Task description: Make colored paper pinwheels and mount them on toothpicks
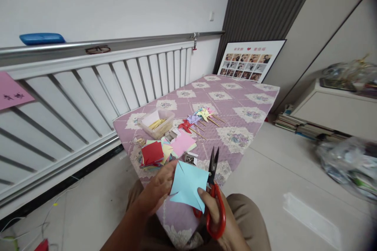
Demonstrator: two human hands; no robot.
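Note:
A light blue paper square [190, 184] with slits cut inward from its corners is held up over my lap. My left hand [159, 188] grips its left edge, some fingers hidden behind the sheet. With its thumb on the front, my right hand [213, 208] pinches the lower right part of the paper. Red-handled scissors [216, 204] also hang in that hand, their dark blades pointing up and slightly apart, beside the paper's right edge. Just beyond the paper lies a small box of metal pins or fasteners [191, 159].
A purple patterned cloth [226, 113] covers the table. On it are stacked coloured paper squares [152, 153], a pink sheet [183, 143], a plastic tub [144, 121] of sticks and several finished pinwheels [194, 119]. A white radiator [118, 86] runs along the left.

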